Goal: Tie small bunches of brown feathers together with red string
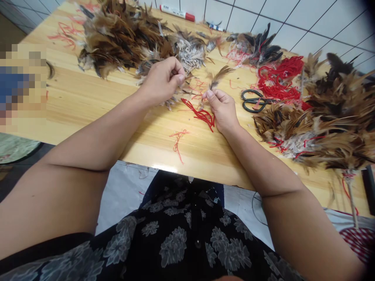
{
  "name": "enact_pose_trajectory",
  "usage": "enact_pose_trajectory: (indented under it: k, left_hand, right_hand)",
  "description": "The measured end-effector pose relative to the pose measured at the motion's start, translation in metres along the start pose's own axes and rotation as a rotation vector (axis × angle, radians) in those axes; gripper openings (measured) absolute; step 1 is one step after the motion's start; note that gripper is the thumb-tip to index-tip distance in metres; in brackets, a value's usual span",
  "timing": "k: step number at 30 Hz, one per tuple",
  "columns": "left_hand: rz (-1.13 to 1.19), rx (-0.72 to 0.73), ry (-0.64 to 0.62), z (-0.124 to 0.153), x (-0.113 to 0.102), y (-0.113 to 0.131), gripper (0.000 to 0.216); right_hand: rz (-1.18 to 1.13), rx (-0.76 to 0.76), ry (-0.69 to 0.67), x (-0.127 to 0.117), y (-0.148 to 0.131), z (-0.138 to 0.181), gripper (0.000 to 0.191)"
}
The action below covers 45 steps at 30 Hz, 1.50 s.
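Note:
My left hand (163,80) is closed in a pinch over a small clump of feathers at the edge of a big brown feather pile (120,35). My right hand (223,110) pinches the quill end of a brown feather (219,75) that sticks up and away from me. A bundle of red string (202,115) lies on the wooden table (88,101) between the hands, just left of my right hand.
Black scissors (254,100) lie right of my right hand, beside a heap of red string (281,78). Tied feather bundles (316,128) fill the right side. A red-capped marker (177,12) lies at the far edge. Loose red thread scraps (178,141) lie near the front edge.

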<state>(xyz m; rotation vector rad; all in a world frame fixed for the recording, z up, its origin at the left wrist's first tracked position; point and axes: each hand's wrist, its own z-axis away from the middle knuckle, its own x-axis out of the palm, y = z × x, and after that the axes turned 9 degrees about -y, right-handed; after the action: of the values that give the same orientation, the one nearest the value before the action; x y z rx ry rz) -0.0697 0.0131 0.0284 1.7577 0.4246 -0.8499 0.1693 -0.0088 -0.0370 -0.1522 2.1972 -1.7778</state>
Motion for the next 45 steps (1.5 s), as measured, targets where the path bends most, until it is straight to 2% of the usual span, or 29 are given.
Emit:
enact_pose_trajectory:
  k: [8, 13, 19, 28, 35, 38, 42, 45]
  left_hand:
    - [0.436, -0.080, 0.020, -0.003, 0.007, 0.005, 0.051]
    - [0.595, -0.055, -0.069, 0.001, 0.006, 0.007, 0.049]
    - [0.738, 0.007, -0.084, 0.008, 0.014, 0.016, 0.037]
    - [0.529, 0.134, -0.014, 0.006, 0.038, 0.008, 0.040]
    - [0.460, 0.034, -0.115, 0.014, 0.023, 0.032, 0.044]
    - [0.505, -0.001, -0.104, 0.015, 0.020, 0.035, 0.048]
    - [0.560, -0.007, -0.042, 0.009, 0.013, 0.027, 0.047]
    - [0.362, 0.013, 0.156, 0.002, -0.003, 0.009, 0.032]
  right_hand:
    - [-0.014, 0.004, 0.036, 0.003, 0.001, -0.001, 0.062]
    - [-0.003, 0.021, 0.035, 0.003, 0.003, -0.001, 0.061]
    - [-0.050, 0.039, 0.005, 0.008, 0.000, 0.001, 0.059]
    - [-0.037, 0.099, -0.022, 0.010, -0.002, -0.002, 0.051]
    - [-0.096, 0.121, -0.015, 0.011, -0.010, 0.000, 0.058]
    - [-0.092, 0.117, 0.012, 0.009, -0.012, 0.001, 0.057]
    - [-0.098, 0.128, 0.027, 0.003, -0.013, 0.001, 0.057]
    - [-0.082, 0.126, 0.053, -0.001, -0.013, 0.001, 0.060]
